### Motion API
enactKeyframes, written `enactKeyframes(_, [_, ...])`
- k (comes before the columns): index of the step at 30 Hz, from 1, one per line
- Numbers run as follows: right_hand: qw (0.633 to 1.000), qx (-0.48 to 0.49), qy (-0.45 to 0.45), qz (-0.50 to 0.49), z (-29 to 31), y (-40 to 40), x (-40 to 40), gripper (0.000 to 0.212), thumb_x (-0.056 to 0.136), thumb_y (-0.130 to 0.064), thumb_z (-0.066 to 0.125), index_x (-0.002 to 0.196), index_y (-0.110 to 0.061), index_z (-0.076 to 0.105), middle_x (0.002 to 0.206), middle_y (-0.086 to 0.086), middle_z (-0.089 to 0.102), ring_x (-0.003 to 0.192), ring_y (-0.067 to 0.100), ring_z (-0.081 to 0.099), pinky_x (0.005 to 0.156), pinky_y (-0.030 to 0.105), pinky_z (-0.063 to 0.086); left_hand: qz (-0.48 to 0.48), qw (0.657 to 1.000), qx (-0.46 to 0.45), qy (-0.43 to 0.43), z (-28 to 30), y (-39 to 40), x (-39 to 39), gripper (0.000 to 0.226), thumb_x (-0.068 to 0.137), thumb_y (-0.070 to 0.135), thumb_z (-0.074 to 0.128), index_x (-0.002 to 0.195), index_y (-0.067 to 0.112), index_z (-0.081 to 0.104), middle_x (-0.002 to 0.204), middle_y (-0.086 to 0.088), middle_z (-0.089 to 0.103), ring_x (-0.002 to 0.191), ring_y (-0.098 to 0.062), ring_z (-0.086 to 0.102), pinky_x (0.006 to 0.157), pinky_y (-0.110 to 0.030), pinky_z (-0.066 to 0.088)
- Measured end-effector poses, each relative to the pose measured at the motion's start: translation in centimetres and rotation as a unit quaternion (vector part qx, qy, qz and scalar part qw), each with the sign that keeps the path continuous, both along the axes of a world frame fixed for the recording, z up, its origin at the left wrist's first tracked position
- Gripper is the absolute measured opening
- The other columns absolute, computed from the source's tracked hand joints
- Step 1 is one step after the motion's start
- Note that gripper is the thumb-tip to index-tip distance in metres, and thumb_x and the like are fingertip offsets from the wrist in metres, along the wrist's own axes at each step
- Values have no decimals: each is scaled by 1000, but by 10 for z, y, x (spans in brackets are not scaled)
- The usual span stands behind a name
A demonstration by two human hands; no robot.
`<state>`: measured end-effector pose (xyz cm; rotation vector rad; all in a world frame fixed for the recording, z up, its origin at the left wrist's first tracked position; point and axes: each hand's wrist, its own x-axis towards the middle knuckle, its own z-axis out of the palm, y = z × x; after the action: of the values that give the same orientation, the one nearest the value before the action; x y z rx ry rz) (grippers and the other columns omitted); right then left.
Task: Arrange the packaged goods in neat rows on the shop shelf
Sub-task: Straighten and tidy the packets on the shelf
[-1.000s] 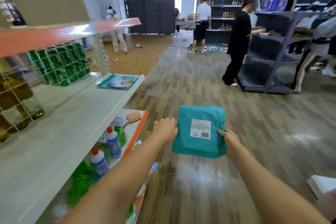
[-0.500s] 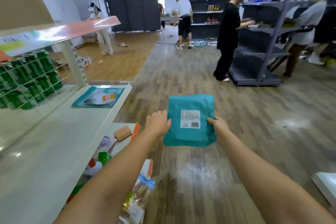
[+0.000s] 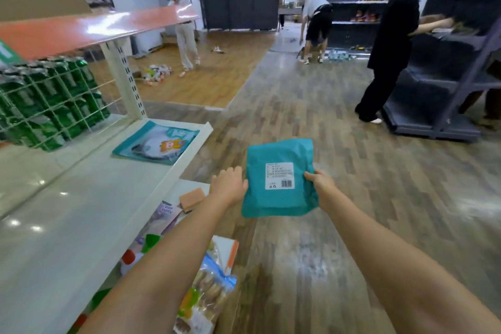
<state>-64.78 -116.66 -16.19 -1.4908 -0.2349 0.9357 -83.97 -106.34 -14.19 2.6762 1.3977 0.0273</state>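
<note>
Teal and soft-looking, the pack is hanging over the floor just right of the shelf, both hands' grips pinching its side edges, left hand, right hand; likely light, floppy, best held there.

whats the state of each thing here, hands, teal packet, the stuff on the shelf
left hand: grips the teal packet's left edge
right hand: grips its right edge
teal packet: held in the air over the floor, label side up, not on the shelf
cartoon packet: lying flat near the white shelf's far end
white shelf: mostly bare surface
green packs: stacked behind a wire grid
</note>
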Motion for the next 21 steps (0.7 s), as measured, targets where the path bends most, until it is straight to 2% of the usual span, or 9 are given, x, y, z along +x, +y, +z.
enactKeyframes(4, [998, 16, -30, 51, 13, 53, 24, 21, 95, -1, 50, 114, 5, 56, 125, 24, 57, 60, 17, 61, 64, 33, 49, 51, 998, 4, -34, 9, 27, 11, 36, 97, 33, 39, 123, 10, 48, 124, -14, 57, 116, -33, 53, 91, -43, 42])
enactKeyframes(6, [996, 29, -31, 77, 16, 75, 31, 23, 94, -1, 51, 116, 4, 56, 124, 25, 58, 66, 20, 59, 71, 36, 49, 83, 995, -1, -53, 12, 38, 14, 37, 96, 33, 40, 123, 11, 49, 123, -14, 58, 114, -33, 54, 90, -42, 43])
enactKeyframes(8, [993, 33, -27, 111, 16, 93, 33, 7, 93, -2, 53, 95, -5, 59, 122, 24, 59, 70, 21, 58, 78, 43, 50, 117, 990, -16, -77, 14, 47, 15, 38, 96, 33, 40, 124, 10, 48, 124, -14, 58, 115, -33, 53, 92, -44, 45])
enactKeyframes(11, [989, 27, -19, 144, 5, 114, 31, 15, 93, -3, 54, 82, -13, 57, 117, 22, 62, 71, 21, 59, 85, 46, 50, 169, 983, -22, -73, 12, 51, 10, 40, 98, 33, 38, 129, 9, 45, 127, -15, 55, 117, -33, 52, 92, -42, 43])
enactKeyframes(13, [986, 21, -9, 164, -4, 121, 29, 6, 93, -3, 54, 93, -6, 59, 105, 18, 65, 71, 21, 59, 77, 42, 51, 196, 979, -19, -52, 8, 51, 5, 40, 99, 33, 35, 129, 8, 45, 130, -14, 53, 118, -32, 51, 92, -41, 41])
enactKeyframes(14, [984, 15, -3, 175, -10, 124, 27, 11, 93, -3, 54, 103, -2, 59, 101, 16, 65, 72, 22, 60, 74, 41, 52, 206, 977, -22, -44, 5, 50, 2, 40, 100, 33, 34, 129, 8, 44, 131, -14, 52, 119, -32, 50, 93, -41, 40])
enactKeyframes(16, [980, 2, 5, 198, -19, 129, 24, 22, 93, -4, 55, 115, -2, 57, 107, 17, 65, 77, 25, 62, 78, 43, 53, 223, 974, -27, -32, -3, 51, -5, 42, 100, 34, 34, 131, 8, 44, 134, -14, 50, 120, -32, 49, 95, -42, 40])
enactKeyframes(18, [978, -9, 12, 210, -26, 134, 19, 26, 93, -5, 55, 119, -1, 55, 116, 18, 63, 80, 27, 62, 80, 44, 52, 243, 969, -36, -20, -10, 53, -13, 43, 100, 36, 34, 133, 10, 43, 135, -14, 49, 121, -33, 49, 96, -42, 40])
enactKeyframes(21, [975, -10, 18, 222, -30, 142, 13, 21, 94, -5, 54, 114, -1, 57, 112, 18, 63, 74, 25, 62, 78, 43, 52, 274, 960, -50, -26, -14, 57, -21, 44, 99, 38, 34, 134, 13, 43, 135, -12, 50, 121, -31, 50, 97, -42, 42])
